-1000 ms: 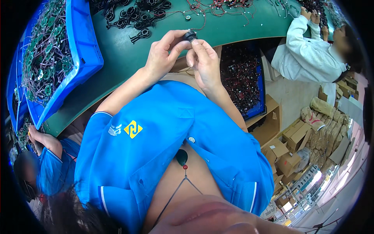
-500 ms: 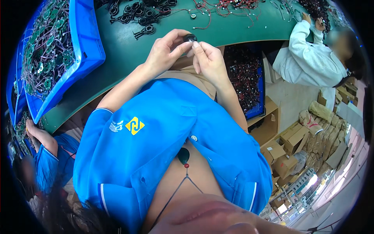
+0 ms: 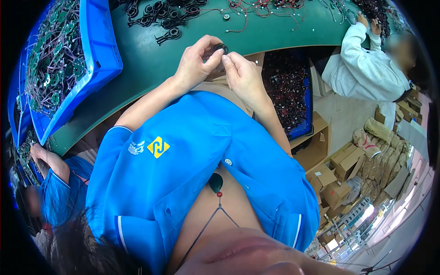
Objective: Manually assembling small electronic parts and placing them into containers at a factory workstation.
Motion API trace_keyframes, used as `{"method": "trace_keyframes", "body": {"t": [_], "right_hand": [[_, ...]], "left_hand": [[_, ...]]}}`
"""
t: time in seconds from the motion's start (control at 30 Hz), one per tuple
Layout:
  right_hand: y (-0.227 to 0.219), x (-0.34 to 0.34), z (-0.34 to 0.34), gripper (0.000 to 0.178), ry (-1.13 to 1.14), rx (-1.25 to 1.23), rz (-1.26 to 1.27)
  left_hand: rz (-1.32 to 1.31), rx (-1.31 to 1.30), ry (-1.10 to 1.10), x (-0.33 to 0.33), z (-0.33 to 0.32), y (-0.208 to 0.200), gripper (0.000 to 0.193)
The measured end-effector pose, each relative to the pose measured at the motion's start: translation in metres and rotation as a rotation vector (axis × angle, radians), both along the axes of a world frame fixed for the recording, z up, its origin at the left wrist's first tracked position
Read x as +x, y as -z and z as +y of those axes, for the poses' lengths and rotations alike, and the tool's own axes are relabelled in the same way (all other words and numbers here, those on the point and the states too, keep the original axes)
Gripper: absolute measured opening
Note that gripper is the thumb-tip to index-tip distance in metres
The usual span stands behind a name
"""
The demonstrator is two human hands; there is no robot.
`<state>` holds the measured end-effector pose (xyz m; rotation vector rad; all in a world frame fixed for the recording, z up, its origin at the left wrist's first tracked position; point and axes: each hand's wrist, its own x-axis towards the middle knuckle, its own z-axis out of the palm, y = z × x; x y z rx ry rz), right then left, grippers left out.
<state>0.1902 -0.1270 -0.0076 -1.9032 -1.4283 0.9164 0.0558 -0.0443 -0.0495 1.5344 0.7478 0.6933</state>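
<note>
My left hand point(image 3: 196, 62) is closed on a small black round plastic part point(image 3: 220, 48), with thumb and forefinger gripping it above the table's near edge. Beside it my right hand point(image 3: 245, 77) is closed in a pinch, its fingertips right at the lower edge of that part. What those fingertips hold is too small and hidden to make out. On the green table point(image 3: 256, 41) ahead lie black ring-shaped parts with handles point(image 3: 170, 35), heaped toward the far left. Red and black twisted wires point(image 3: 243, 22) with small round components are spread at the far middle.
A blue bin point(image 3: 101, 59) of green circuit boards with wires stands at the left. Another blue bin point(image 3: 300, 130) of red-black wired parts sits below the table at my right. Co-workers sit on the left point(image 3: 55, 169) and right point(image 3: 362, 64). Cardboard boxes point(image 3: 346, 160) are stacked behind.
The black part has shifted slightly left and turned in my left fingers. My right fingertips have moved slightly left and down, and a pale speck between the hands no longer shows.
</note>
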Motion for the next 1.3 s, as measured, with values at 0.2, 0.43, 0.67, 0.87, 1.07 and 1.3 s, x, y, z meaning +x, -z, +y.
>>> {"method": "trace_keyframes", "body": {"t": [0.2, 0.43, 0.67, 0.87, 1.07, 1.3], "right_hand": [[0.023, 0.008, -0.011, 0.023, 0.018, 0.064, -0.157], [0.03, 0.068, -0.065, 0.023, 0.354, -0.251, -0.354], [0.056, 0.117, -0.099, 0.022, 0.429, -0.255, -1.108], [0.036, 0.087, 0.005, 0.019, 0.28, 0.446, -0.769], [0.06, 0.061, 0.091, 0.025, -0.178, 0.663, -0.871], [0.075, 0.079, 0.135, 0.015, -0.494, 0.634, -1.075]], "left_hand": [[-0.041, -0.167, 0.013, 0.018, -0.012, 0.024, 0.017], [0.253, 0.631, 0.019, -0.001, 0.003, 0.019, 0.026], [0.625, 1.054, -0.298, -0.056, 0.06, 0.018, 0.032], [0.72, 1.004, -0.266, -0.059, 0.07, 0.033, 0.03], [0.685, 0.962, -0.317, -0.062, 0.074, 0.025, 0.022], [0.765, 0.927, -0.209, -0.061, 0.071, 0.012, 0.02]]}}
